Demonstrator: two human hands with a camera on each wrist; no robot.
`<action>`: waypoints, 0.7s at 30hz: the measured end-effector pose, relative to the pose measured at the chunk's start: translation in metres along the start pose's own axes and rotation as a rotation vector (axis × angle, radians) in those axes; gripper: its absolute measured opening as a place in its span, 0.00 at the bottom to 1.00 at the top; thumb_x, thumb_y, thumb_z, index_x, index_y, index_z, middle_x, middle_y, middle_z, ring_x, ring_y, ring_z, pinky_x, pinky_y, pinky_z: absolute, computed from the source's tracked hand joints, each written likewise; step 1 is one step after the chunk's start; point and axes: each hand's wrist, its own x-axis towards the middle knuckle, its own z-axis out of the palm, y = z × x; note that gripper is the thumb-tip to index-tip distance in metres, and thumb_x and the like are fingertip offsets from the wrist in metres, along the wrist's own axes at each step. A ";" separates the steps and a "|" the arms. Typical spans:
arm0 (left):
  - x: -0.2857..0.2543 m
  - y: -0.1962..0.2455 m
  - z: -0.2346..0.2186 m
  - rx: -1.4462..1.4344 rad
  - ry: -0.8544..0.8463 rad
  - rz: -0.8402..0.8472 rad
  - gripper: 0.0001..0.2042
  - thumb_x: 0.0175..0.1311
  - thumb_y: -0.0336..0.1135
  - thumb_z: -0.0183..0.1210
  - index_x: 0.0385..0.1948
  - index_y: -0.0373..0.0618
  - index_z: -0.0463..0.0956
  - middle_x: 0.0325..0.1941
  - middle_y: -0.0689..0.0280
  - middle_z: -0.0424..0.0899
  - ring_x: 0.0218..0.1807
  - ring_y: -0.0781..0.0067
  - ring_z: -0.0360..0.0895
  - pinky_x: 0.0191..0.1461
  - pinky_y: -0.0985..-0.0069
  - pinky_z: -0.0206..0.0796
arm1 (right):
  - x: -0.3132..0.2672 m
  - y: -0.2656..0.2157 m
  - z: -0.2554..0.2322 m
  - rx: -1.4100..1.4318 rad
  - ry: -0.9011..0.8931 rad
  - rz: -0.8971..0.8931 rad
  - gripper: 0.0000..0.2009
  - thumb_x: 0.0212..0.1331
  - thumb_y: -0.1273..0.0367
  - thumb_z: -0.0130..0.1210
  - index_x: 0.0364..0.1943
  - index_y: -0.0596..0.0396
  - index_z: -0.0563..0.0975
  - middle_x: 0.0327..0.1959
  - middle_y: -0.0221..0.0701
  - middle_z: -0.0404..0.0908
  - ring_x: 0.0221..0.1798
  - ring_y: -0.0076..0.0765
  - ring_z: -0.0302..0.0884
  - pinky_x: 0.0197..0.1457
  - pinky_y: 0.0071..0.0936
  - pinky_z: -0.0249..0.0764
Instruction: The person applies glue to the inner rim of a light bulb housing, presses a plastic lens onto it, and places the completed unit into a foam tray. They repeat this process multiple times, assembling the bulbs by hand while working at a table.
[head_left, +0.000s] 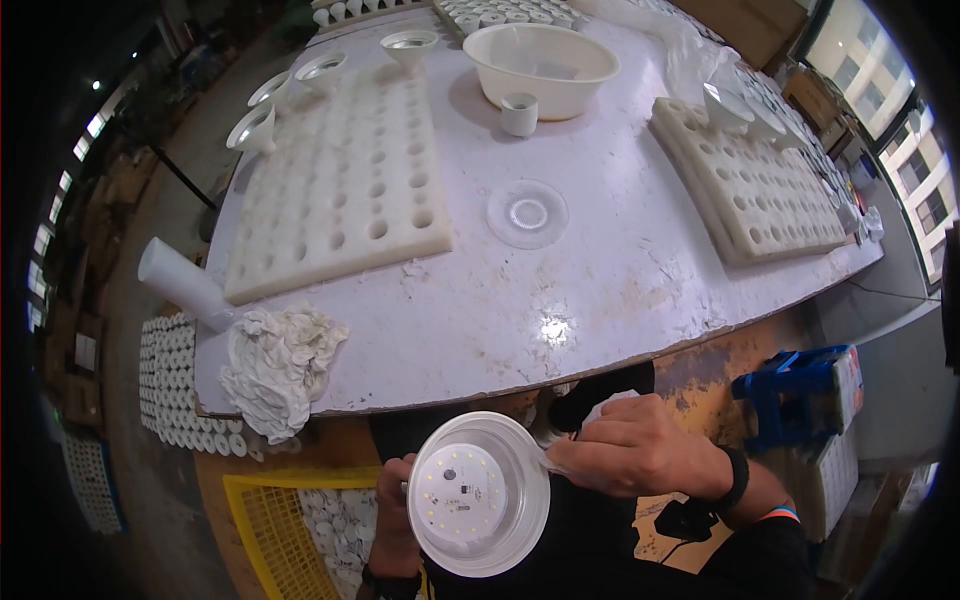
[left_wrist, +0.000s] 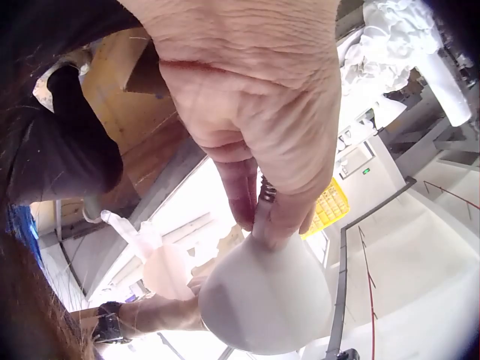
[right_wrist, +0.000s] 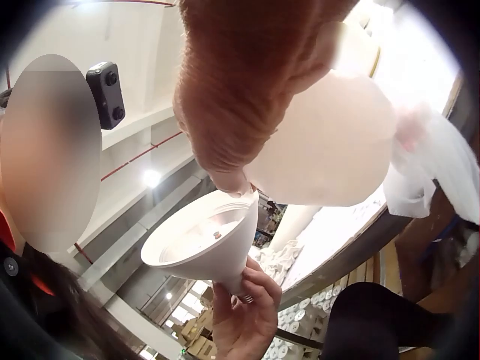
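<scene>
A white, funnel-shaped LED bulb (head_left: 525, 505) is held up in front of the table's near edge, its wide mouth facing the head camera. Inside it sits a round LED board (head_left: 462, 490) with small yellow chips. My left hand (left_wrist: 255, 112) pinches the bulb's narrow neck near its metal screw base (left_wrist: 266, 189). At the rim, my right hand (head_left: 640, 450) has its fingertips against the edge. Those curled fingers also grip a thin white cloth (right_wrist: 435, 157), which hangs out past the hand. Part of my left hand is hidden behind the bulb in the head view.
On the table (head_left: 470, 345) lie a clear round lens (head_left: 528, 214), a small white cup (head_left: 519, 115), a cream basin (head_left: 540, 65) and two foam hole trays (head_left: 340, 180) bearing several bulbs. A crumpled cloth (head_left: 280, 365) overhangs the left corner. Below stands a yellow basket (head_left: 255, 540).
</scene>
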 end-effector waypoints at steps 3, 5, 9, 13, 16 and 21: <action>-0.001 0.004 0.010 -0.029 -0.073 0.007 0.08 0.61 0.35 0.54 0.39 0.44 0.70 0.42 0.58 0.77 0.45 0.62 0.78 0.46 0.64 0.76 | 0.000 0.000 -0.003 0.098 -0.017 0.048 0.10 0.42 0.70 0.61 0.32 0.52 0.76 0.16 0.24 0.67 0.16 0.26 0.66 0.18 0.23 0.63; -0.007 0.039 0.071 -0.315 -0.045 -0.143 0.14 0.63 0.41 0.50 0.47 0.46 0.68 0.50 0.58 0.74 0.52 0.60 0.73 0.53 0.61 0.70 | -0.001 0.001 -0.006 0.178 -0.045 0.076 0.09 0.44 0.70 0.62 0.31 0.53 0.77 0.17 0.25 0.70 0.17 0.25 0.68 0.20 0.22 0.65; -0.009 0.047 0.084 -0.523 -0.166 0.169 0.25 0.64 0.50 0.46 0.58 0.46 0.62 0.63 0.58 0.65 0.63 0.58 0.64 0.65 0.56 0.58 | 0.013 0.019 -0.013 0.789 0.259 0.802 0.10 0.59 0.66 0.52 0.32 0.61 0.78 0.22 0.25 0.74 0.25 0.16 0.67 0.28 0.16 0.63; -0.002 0.030 0.054 -0.688 -0.063 0.228 0.26 0.63 0.52 0.47 0.59 0.49 0.62 0.63 0.62 0.66 0.62 0.59 0.66 0.62 0.59 0.62 | 0.038 0.083 -0.003 0.925 0.478 0.928 0.16 0.63 0.59 0.46 0.38 0.60 0.76 0.18 0.21 0.64 0.20 0.14 0.58 0.22 0.15 0.55; -0.012 0.040 0.053 -0.566 -0.089 0.250 0.25 0.63 0.50 0.49 0.60 0.50 0.61 0.62 0.64 0.67 0.61 0.60 0.66 0.61 0.60 0.63 | 0.034 0.132 -0.003 0.844 0.563 0.984 0.16 0.63 0.60 0.46 0.39 0.60 0.76 0.17 0.21 0.64 0.20 0.16 0.59 0.22 0.16 0.54; -0.015 0.052 0.061 -0.141 -0.297 0.264 0.31 0.53 0.38 0.63 0.57 0.40 0.60 0.51 0.54 0.74 0.51 0.58 0.75 0.53 0.60 0.69 | -0.010 0.217 -0.002 -0.259 0.474 0.737 0.17 0.58 0.64 0.52 0.48 0.58 0.74 0.37 0.39 0.76 0.42 0.36 0.74 0.41 0.27 0.68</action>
